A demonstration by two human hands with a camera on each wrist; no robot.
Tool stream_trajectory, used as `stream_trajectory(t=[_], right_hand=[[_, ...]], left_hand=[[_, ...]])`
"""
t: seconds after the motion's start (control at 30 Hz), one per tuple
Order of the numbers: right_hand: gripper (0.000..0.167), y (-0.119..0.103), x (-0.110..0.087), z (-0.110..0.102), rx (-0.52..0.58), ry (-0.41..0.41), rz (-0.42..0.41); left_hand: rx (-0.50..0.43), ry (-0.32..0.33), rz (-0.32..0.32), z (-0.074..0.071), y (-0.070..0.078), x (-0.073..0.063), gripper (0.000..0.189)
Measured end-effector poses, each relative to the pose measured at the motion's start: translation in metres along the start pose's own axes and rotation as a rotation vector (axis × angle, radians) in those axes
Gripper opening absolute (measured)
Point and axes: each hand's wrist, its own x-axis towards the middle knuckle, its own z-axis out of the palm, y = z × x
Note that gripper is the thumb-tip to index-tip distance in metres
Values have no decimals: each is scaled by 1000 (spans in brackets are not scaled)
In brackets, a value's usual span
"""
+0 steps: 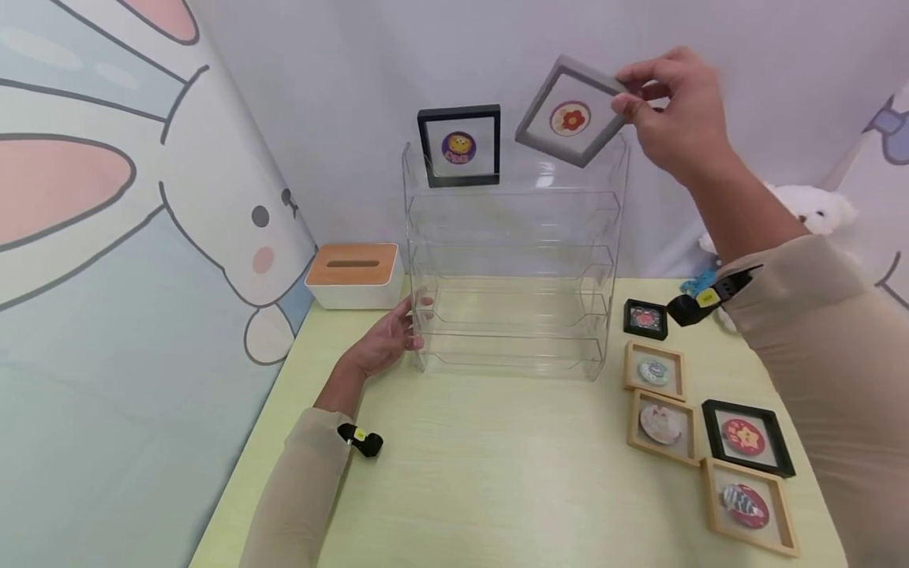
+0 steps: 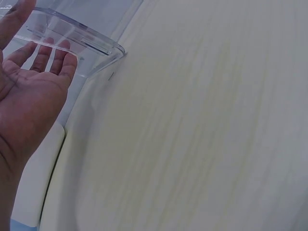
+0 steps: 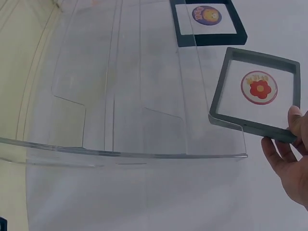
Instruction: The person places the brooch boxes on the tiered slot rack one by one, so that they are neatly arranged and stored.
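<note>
While right grip (image 1: 675, 117) pinches its corner | gray frame (image 1: 572, 113) tilts out leftward | left grip (image 1: 382, 347) at rack (image 1: 513, 347), hold unclear

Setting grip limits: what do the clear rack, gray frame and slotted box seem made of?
Clear rack: glossy rigid plastic, likely acrylic; see-through panels, glinting edges.
Gray frame: matte, uniform gray, no visible grain; probably plastic, painted wood possible.
Slotted box: smooth, plain white body, likely plastic; wood-toned lid, wood or veneer unclear.
</note>
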Motion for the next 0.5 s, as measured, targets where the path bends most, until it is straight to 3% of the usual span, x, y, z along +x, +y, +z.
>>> stream_trajectory(t=[0.17,0.5], right_hand=[[37,0,5,13,-152,-9,-80],[36,2,6,23,-225,-81,-99]], left_hand=[[-1,-3,4,1,1,0,94],[3,4,-8,2,0,1,90]])
